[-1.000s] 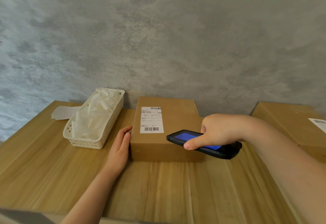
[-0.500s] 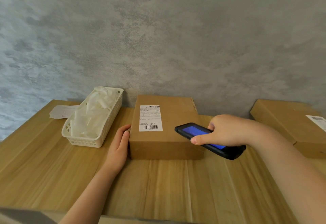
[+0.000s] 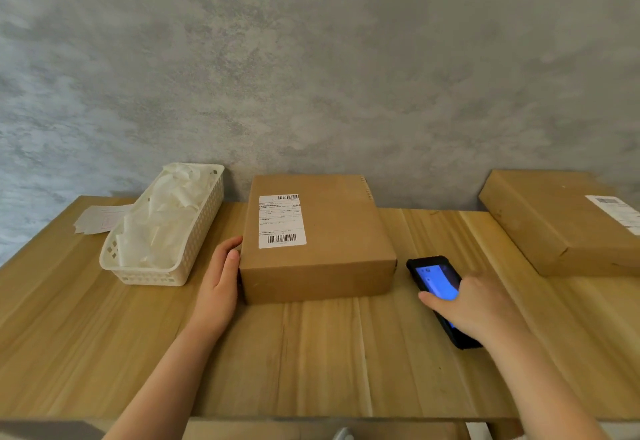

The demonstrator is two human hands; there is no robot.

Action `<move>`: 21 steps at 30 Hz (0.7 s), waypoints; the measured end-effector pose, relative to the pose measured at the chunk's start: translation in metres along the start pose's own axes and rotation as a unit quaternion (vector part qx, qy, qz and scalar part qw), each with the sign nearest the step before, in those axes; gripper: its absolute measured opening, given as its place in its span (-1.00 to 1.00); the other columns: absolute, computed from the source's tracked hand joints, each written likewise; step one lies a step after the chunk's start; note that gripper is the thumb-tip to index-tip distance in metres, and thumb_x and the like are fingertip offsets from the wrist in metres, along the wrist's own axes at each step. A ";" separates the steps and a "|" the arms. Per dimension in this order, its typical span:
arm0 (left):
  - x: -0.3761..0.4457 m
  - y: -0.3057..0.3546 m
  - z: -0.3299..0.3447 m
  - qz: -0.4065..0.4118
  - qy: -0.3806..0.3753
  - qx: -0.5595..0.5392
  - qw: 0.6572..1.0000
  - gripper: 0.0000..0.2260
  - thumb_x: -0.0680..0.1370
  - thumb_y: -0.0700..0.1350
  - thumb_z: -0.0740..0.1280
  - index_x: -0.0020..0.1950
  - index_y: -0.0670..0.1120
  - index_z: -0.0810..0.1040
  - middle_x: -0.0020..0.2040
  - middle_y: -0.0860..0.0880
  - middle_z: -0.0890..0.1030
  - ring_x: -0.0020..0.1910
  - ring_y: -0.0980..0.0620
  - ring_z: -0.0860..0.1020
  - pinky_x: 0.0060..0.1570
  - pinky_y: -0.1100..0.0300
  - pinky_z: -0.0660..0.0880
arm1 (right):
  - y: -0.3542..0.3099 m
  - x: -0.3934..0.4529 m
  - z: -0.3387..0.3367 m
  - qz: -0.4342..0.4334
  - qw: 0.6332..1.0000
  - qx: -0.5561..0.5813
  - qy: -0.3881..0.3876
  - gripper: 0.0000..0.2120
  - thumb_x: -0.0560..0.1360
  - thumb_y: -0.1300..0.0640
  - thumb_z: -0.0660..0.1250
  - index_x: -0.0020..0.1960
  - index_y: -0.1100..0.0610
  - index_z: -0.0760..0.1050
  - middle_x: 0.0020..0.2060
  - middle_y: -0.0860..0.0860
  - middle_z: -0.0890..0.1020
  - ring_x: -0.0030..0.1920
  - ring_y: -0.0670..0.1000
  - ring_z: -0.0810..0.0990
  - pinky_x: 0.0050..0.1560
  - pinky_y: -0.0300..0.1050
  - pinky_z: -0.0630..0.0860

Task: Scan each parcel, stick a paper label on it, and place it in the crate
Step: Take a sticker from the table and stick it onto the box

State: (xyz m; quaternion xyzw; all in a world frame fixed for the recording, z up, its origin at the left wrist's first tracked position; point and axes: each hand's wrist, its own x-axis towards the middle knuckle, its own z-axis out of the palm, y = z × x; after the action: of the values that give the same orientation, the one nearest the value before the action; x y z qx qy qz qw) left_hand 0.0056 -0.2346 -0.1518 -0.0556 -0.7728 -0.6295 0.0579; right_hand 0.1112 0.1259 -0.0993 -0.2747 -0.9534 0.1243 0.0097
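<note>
At the far left of the pale wooden counter [image 3: 311,363] lie loose paper sheets [image 3: 98,220], with a white perforated basket [image 3: 166,228] of crumpled white paper just beside them. Right of it the left hand [image 3: 220,284] lies flat and unclenched against the near-left side of a brown cardboard parcel [image 3: 317,239], mid-counter near the mottled grey wall [image 3: 311,65], its white barcoded label [image 3: 281,221] on top. Further right the right hand [image 3: 474,304] grasps a black scanner [image 3: 438,287] with a lit blue screen, low at the counter, and a second labelled parcel [image 3: 557,221] sits far right
</note>
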 end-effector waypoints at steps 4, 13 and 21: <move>-0.001 0.000 0.000 -0.007 0.002 0.005 1.000 -0.62 0.63 0.14 0.05 0.38 0.11 0.44 0.28 0.21 0.53 0.28 0.30 0.44 0.27 0.20 0.34 | 0.004 -0.001 0.020 0.015 1.000 -0.006 0.024 -0.40 0.27 -0.43 0.40 -0.22 0.12 0.40 -0.27 0.00 0.50 -0.29 -0.01 0.52 -0.40 -0.16 0.33; -0.002 0.004 0.001 -0.019 0.015 0.011 1.000 -0.60 0.59 0.21 0.07 0.35 0.15 0.46 0.25 0.21 0.55 0.26 0.23 0.49 0.35 -0.02 0.41 | 0.002 -0.013 0.029 0.025 0.996 -0.083 0.025 -0.23 0.33 -0.53 0.22 0.04 0.19 0.47 -0.04 0.07 0.51 -0.03 0.05 0.51 -0.04 -0.14 0.49; -0.020 0.014 -0.009 0.009 0.043 0.075 0.996 -0.54 0.58 0.22 0.12 0.42 0.08 0.41 0.30 0.11 0.53 0.28 0.23 0.47 0.21 0.21 0.43 | -0.061 0.000 -0.022 -0.052 0.994 0.011 0.099 -0.36 0.54 -0.19 0.28 0.43 0.23 0.32 0.28 0.19 0.49 0.27 0.19 0.44 0.14 0.05 0.46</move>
State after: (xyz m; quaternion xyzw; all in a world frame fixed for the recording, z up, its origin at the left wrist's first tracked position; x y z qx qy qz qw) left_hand 0.0273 -0.2406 -0.1396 -0.0310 -0.8141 -0.5710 0.1011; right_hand 0.0811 0.0816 -0.0634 -0.2356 -0.9594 0.1063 0.1132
